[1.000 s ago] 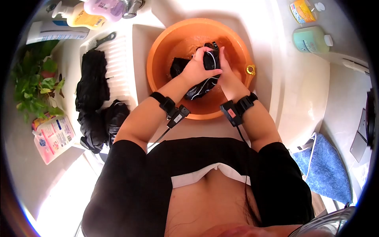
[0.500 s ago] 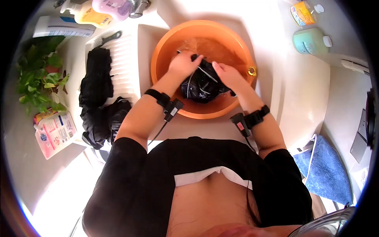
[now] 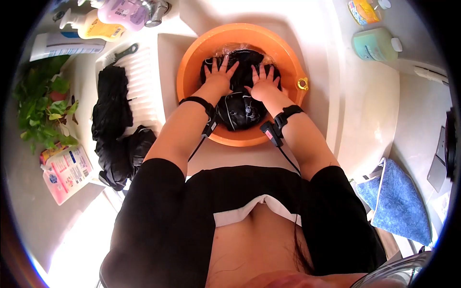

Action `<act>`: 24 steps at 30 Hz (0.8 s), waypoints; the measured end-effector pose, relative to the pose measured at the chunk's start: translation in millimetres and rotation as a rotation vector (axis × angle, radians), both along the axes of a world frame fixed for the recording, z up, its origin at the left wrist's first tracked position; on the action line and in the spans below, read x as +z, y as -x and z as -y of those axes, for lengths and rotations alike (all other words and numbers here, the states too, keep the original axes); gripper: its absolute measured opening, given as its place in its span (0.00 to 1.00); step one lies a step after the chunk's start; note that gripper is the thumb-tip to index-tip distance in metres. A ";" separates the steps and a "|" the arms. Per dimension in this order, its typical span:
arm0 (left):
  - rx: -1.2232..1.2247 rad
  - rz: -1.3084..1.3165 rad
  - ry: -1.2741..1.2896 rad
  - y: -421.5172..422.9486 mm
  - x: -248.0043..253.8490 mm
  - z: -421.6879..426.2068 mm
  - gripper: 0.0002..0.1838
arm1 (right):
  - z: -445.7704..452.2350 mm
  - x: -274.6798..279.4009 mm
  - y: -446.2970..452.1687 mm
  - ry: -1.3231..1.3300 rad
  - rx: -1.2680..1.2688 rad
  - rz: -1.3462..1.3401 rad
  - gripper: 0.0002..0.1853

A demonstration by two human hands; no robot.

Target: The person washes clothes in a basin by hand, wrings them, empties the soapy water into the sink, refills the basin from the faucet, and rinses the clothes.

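A wet black garment (image 3: 240,113) with thin white piping lies bunched in an orange basin (image 3: 189,55), with water showing around it. My left hand (image 3: 218,79) presses flat on the cloth with its fingers spread. To its right, my right hand (image 3: 264,84) also rests on the garment, palm down and fingers apart. Neither hand grips the fabric. Part of the garment is hidden beneath both hands. A black strap with a small box sits on each forearm.
More black clothing (image 3: 113,115) lies on the ribbed washboard (image 3: 141,86) at left, near a scrubbing brush (image 3: 122,54). Pump bottles (image 3: 120,14) and a tap (image 3: 156,12) stand at the upper left. On the right are a green bottle (image 3: 374,44) and a blue towel (image 3: 398,204).
Both hands have let go of the lifted, pinched cloth and now lie spread on it. The garment has been spread toward the far side of the basin.
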State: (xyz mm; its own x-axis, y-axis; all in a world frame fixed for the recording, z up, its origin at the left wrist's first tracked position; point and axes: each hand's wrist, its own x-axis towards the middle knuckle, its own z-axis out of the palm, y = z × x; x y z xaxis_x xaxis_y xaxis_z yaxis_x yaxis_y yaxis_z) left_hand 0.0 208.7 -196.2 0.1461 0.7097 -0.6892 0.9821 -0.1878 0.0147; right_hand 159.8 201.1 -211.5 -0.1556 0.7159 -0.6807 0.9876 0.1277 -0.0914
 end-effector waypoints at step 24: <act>0.524 1.070 -0.210 -52.9 82.0 55.3 0.22 | 40.5 53.9 -16.3 0.537 -1.611 -1.438 0.21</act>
State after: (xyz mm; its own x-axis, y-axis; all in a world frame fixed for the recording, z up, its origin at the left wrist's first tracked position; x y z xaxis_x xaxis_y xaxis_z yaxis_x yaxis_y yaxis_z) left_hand 52.9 153.4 -114.2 0.2334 0.9370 -0.2600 0.4490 0.1333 0.8835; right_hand 176.1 160.7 -157.6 -0.2282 0.5555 -0.7996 -0.5399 -0.7556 -0.3709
